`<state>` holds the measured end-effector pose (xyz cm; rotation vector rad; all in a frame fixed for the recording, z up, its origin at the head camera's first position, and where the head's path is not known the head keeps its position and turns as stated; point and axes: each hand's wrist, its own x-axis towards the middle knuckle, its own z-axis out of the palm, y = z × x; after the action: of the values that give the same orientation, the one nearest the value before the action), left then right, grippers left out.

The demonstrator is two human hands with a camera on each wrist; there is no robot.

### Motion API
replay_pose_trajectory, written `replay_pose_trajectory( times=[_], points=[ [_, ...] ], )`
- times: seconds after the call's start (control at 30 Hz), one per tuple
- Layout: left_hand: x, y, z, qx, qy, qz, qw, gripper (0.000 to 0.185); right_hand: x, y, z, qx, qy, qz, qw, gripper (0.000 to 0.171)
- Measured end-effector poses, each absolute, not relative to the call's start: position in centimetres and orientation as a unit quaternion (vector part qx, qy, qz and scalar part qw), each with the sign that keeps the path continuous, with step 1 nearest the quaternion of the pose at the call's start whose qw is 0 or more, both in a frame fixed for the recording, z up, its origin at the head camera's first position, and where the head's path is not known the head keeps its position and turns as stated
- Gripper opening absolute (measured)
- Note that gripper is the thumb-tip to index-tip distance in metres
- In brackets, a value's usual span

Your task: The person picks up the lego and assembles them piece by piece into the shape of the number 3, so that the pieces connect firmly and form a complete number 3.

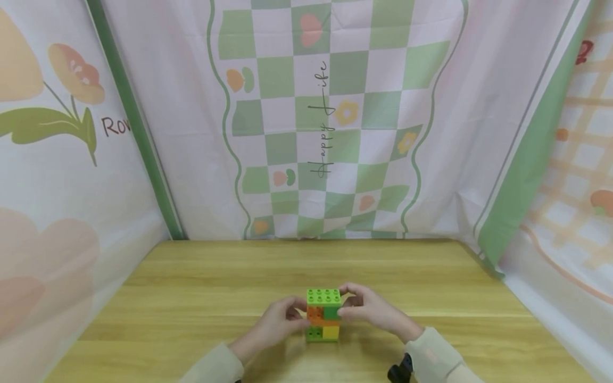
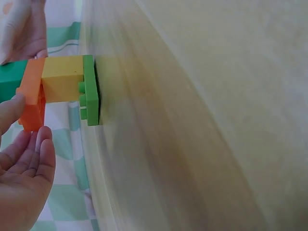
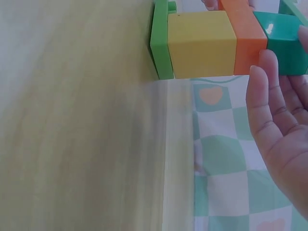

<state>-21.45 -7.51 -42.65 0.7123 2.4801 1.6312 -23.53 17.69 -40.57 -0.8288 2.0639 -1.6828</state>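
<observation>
A small tower of toy building blocks stands upright on the table. From the bottom it has a light green plate (image 2: 91, 91), a yellow block (image 2: 62, 79), an orange plate (image 2: 32, 91), a dark green block (image 3: 281, 41) and a studded light green plate (image 1: 323, 296) on top. My left hand (image 1: 279, 321) pinches the orange plate's left end between thumb and fingers. On the other side, my right hand (image 1: 367, 309) holds the dark green block, thumb in front and fingers behind. In the head view, orange and green studs show at the tower's left.
The wooden table (image 1: 220, 276) spreads around the tower. Behind it hangs a checked curtain (image 1: 275, 149), with printed cloth (image 1: 52, 175) to the left and more cloth (image 1: 570, 213) to the right. A black device (image 1: 401, 369) sits by the right sleeve.
</observation>
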Motion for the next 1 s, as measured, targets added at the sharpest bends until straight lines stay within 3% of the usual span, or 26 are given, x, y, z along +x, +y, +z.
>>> replay_pose_trajectory(
  times=[0.53,1.0],
  points=[
    [-22.7,-7.2,-42.7,0.209,0.824,0.525,0.049,0.037,-24.6,17.6,-40.5,-0.266,0.761,-0.57,0.157,0.051],
    [-24.1,-6.9,-43.1,0.21,0.816,0.537,0.036,0.035,-25.4,17.2,-41.4,-0.224,0.78,-0.564,0.15,0.055]
  ],
)
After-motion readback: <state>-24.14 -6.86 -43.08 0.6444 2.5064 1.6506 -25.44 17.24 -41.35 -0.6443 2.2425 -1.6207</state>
